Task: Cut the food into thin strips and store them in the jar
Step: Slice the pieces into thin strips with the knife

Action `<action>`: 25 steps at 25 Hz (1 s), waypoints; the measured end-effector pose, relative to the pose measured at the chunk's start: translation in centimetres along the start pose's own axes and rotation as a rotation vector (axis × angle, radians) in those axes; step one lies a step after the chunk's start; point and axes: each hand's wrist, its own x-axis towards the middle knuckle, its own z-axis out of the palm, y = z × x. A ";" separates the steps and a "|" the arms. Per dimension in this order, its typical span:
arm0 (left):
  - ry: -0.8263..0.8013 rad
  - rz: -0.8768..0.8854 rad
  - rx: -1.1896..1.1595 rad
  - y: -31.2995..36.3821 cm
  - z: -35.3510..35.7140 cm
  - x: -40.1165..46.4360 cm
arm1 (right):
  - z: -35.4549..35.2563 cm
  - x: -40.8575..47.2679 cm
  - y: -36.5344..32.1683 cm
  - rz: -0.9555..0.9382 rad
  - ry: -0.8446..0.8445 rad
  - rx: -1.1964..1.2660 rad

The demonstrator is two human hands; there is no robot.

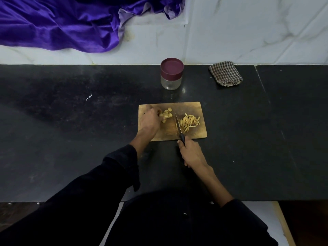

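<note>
A wooden cutting board (pixel 193 105) lies on the dark counter. On its left part sit pale yellow uncut food pieces (pixel 166 114), and my left hand (pixel 149 119) holds them with curled fingers. A pile of thin cut strips (pixel 190 121) lies on the right part. My right hand (pixel 190 153) grips the black handle of a knife (pixel 178 124), whose blade lies on the board between the pieces and the strips. A glass jar (pixel 171 82) with a maroon lid on it stands behind the board.
A folded checked cloth (pixel 225 73) lies at the back right of the black counter (pixel 71 121). Purple satin fabric (pixel 62 23) drapes over the white ledge at the back left. The counter's front edge runs just before my body.
</note>
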 end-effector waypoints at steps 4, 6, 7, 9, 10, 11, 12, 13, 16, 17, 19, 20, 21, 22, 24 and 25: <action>-0.104 -0.004 0.018 0.2 -0.9 1.1 | -0.1 -0.3 -0.2 -0.014 -0.003 0.001; -0.128 0.023 0.009 0.0 -1.2 1.3 | -0.1 -0.4 -0.2 -0.008 -0.013 0.001; -0.133 0.033 0.005 -0.1 -1.2 1.3 | -0.1 -0.4 -0.2 -0.005 -0.018 0.006; -0.144 0.040 -0.002 -0.3 -1.3 1.5 | -0.2 -0.4 -0.2 -0.012 -0.016 0.014; -0.149 0.044 -0.005 -0.2 -1.4 1.6 | -0.2 -0.5 -0.2 -0.015 -0.013 0.015; -0.156 0.049 -0.012 -0.1 -1.6 1.7 | -0.2 -0.5 -0.2 -0.015 -0.010 0.015; -0.158 0.055 -0.022 0.0 -1.7 1.7 | -0.3 -0.5 -0.2 -0.014 -0.008 0.014; -0.154 0.063 -0.035 0.1 -1.9 1.7 | -0.3 -0.5 -0.2 -0.015 -0.005 0.010; -0.133 0.064 -0.113 0.0 -2.2 1.4 | -0.3 -0.5 0.0 -0.029 0.016 -0.004; -0.110 0.057 -0.139 -0.2 -2.3 1.2 | -0.2 -0.5 0.0 -0.030 0.017 -0.007; -0.051 0.037 -0.163 -0.7 -2.8 0.9 | -0.1 -0.5 -0.1 -0.027 0.010 -0.007; -0.031 0.028 -0.165 -0.9 -3.0 0.8 | -0.1 -0.5 -0.1 -0.027 0.006 -0.007; -0.022 0.026 -0.169 -1.0 -3.2 0.6 | 0.0 -0.5 -0.1 -0.026 0.005 -0.008; -0.024 0.033 -0.183 -1.1 -3.2 0.4 | 0.0 -0.4 -0.2 -0.024 0.004 -0.007; -0.060 0.077 -0.215 -1.0 -3.0 -0.2 | -0.1 -0.3 -0.2 -0.019 0.004 -0.006; -0.099 0.103 -0.215 -0.7 -2.7 -0.6 | -0.1 -0.3 -0.1 -0.016 0.006 -0.005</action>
